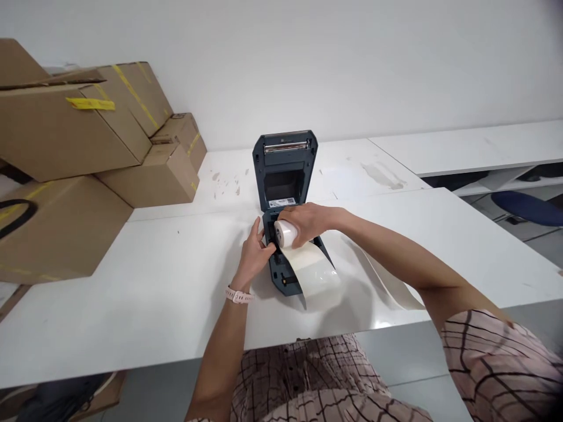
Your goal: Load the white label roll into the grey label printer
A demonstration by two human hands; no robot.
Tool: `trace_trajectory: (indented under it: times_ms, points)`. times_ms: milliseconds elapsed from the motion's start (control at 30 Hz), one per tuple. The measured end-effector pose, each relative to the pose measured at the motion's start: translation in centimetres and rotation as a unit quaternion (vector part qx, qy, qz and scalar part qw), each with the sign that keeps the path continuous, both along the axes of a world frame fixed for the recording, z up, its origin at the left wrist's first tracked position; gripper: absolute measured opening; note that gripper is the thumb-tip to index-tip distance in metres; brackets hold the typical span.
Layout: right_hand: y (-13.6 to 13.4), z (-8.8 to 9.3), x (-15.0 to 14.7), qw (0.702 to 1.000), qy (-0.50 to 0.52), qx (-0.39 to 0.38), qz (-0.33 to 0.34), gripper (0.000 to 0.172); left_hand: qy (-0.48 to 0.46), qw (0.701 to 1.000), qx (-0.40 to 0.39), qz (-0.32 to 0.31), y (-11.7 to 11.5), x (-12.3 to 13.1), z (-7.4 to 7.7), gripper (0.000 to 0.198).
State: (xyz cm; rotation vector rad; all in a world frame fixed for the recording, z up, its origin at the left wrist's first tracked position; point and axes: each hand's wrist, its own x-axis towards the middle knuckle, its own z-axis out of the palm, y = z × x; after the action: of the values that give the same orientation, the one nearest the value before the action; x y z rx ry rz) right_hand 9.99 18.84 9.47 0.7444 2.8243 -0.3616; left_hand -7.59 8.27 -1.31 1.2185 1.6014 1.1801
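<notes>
The label roll (285,233) sits over the open bay of the printer (285,170), gripped by the right hand (310,221), with its paper strip (316,272) trailing forward. The left hand (255,252) rests with fingers extended against the printer's left side. The printer stands mid-bench (132,281), which is white and scuffed. Cardboard boxes (65,135) are stacked at left against a plain white wall (308,58).

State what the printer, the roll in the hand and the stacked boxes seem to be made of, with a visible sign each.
Printer: likely moulded plastic, dark blue-grey, matt; even surface, rounded corners.
Roll in the right hand: paper, perhaps glossy-backed; its loose strip curls and shines.
Boxes: brown cardboard, dull; creased flaps, yellow tape.
</notes>
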Motion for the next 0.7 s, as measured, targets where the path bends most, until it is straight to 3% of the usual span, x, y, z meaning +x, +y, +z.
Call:
trace_trajectory:
  times_ms: [300,433,600,700]
  points:
    - [1.5,-3.3,-1.4,0.999,-0.03,-0.016,-0.004,0.067,0.0,1.0,-0.002,-0.005,0.2,0.0,-0.2,0.099]
    - [1.2,-3.5,-0.3,1.0,0.012,-0.014,0.001,0.076,-0.011,1.0,-0.004,-0.005,0.1,0.2,0.0,0.1]
    - [-2.6,-2.5,4.2,0.988,0.139,-0.036,0.06,0.048,-0.005,1.0,-0.01,-0.006,-0.1,0.2,0.4,0.1]
    - [-6.3,-3.3,6.7,0.983,0.17,-0.053,0.049,0.048,-0.007,1.0,-0.004,-0.015,-0.2,0.2,0.5,0.099]
